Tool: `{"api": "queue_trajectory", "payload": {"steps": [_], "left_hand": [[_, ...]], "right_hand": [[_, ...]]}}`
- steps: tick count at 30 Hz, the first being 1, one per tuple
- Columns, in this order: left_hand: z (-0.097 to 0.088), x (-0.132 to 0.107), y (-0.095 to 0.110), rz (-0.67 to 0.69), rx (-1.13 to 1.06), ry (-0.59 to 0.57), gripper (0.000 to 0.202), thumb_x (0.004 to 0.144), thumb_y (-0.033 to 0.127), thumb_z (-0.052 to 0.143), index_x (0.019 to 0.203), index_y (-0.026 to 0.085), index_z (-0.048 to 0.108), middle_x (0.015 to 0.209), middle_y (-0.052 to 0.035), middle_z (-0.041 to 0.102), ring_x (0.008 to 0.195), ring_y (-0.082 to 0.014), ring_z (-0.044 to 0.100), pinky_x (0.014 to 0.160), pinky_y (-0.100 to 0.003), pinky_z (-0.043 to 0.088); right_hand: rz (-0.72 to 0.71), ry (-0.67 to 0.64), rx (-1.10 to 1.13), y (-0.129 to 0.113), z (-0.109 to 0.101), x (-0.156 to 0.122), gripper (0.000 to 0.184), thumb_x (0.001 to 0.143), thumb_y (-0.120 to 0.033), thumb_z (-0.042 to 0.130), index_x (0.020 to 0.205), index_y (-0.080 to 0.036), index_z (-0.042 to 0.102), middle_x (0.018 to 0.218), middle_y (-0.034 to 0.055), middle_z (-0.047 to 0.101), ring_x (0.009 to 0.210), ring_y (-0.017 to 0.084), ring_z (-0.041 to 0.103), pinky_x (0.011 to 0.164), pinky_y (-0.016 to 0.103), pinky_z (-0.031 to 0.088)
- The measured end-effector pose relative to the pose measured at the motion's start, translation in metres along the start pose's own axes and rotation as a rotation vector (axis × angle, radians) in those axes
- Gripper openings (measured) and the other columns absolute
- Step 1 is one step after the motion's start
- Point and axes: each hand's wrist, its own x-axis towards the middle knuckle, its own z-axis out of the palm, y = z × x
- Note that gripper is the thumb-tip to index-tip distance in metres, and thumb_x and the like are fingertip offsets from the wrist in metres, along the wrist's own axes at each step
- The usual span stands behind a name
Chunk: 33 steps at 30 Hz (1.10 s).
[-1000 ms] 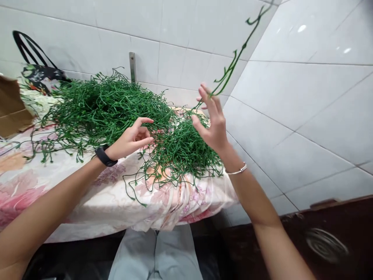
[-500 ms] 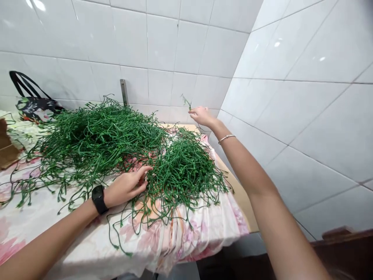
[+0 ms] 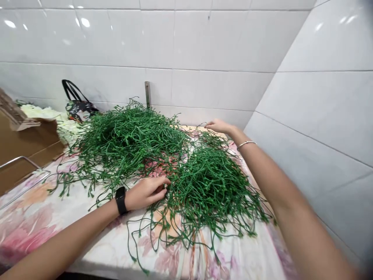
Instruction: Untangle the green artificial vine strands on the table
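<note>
A smaller heap of green artificial stems (image 3: 214,182) lies on the flowered cloth, thin and wiry with small forked tips. At its left edge rests my left hand (image 3: 148,191), a black watch on the wrist. Its fingers are bent, with a gap between thumb and index finger, and no stem shows clearly in them. My right hand (image 3: 220,126), with a bangle on the wrist, is low behind this heap. Its fingertips are pinched together by a thin green stem (image 3: 200,125). A larger heap of the same stems (image 3: 136,134) lies to the left.
A flowered cloth (image 3: 96,249) covers the table. On the left stand a cardboard box (image 3: 32,136), a bent metal wire frame (image 3: 27,158), pale flowers (image 3: 65,122) and a dark floral bag (image 3: 78,110). A metal strip (image 3: 147,94) stands against the tiled wall (image 3: 210,42).
My right hand has come down from above with the stem, to the back of the smaller heap. My left hand stays at the heap's left edge. The view has turned left, showing more of the box.
</note>
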Motion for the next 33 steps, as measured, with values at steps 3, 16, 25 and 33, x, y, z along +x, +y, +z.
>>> {"api": "queue_trajectory", "payload": {"steps": [3, 16, 25, 33], "left_hand": [[-0.001, 0.001, -0.002, 0.035, 0.023, 0.012, 0.026, 0.087, 0.03, 0.032, 0.106, 0.017, 0.044, 0.074, -0.0012, 0.054, 0.065, -0.0116, 0.049, 0.061, -0.022, 0.037], [-0.002, 0.001, -0.006, 0.167, 0.241, -0.002, 0.023, 0.087, 0.024, 0.032, 0.106, 0.016, 0.044, 0.09, -0.0066, 0.06, 0.079, -0.0155, 0.057, 0.067, -0.025, 0.04], [-0.003, 0.001, -0.009, 0.176, 0.265, 0.012, 0.021, 0.086, 0.025, 0.033, 0.101, 0.017, 0.045, 0.089, -0.0068, 0.06, 0.076, -0.0157, 0.057, 0.065, -0.025, 0.04], [-0.004, 0.0, -0.01, 0.175, 0.217, 0.043, 0.022, 0.086, 0.025, 0.034, 0.102, 0.017, 0.047, 0.092, -0.0071, 0.061, 0.077, -0.0161, 0.058, 0.066, -0.025, 0.041]], "right_hand": [[-0.04, -0.008, 0.011, -0.012, -0.01, 0.007, 0.034, 0.081, -0.019, 0.041, 0.103, -0.004, 0.062, 0.111, 0.0153, 0.06, 0.101, 0.024, 0.056, 0.086, 0.031, 0.042], [-0.549, 0.137, 0.17, -0.152, -0.014, -0.002, 0.044, 0.077, -0.018, 0.043, 0.12, -0.02, 0.049, 0.119, 0.0048, 0.056, 0.099, 0.017, 0.057, 0.085, 0.031, 0.048], [-0.598, 0.196, -0.246, -0.201, -0.004, 0.028, 0.031, 0.077, -0.018, 0.049, 0.105, -0.02, 0.062, 0.103, 0.0046, 0.065, 0.106, 0.024, 0.051, 0.095, 0.048, 0.03], [-0.631, 0.387, -0.332, -0.228, -0.024, 0.013, 0.022, 0.079, -0.023, 0.049, 0.086, -0.013, 0.067, 0.081, 0.0073, 0.067, 0.086, 0.02, 0.056, 0.087, 0.044, 0.031]]}}
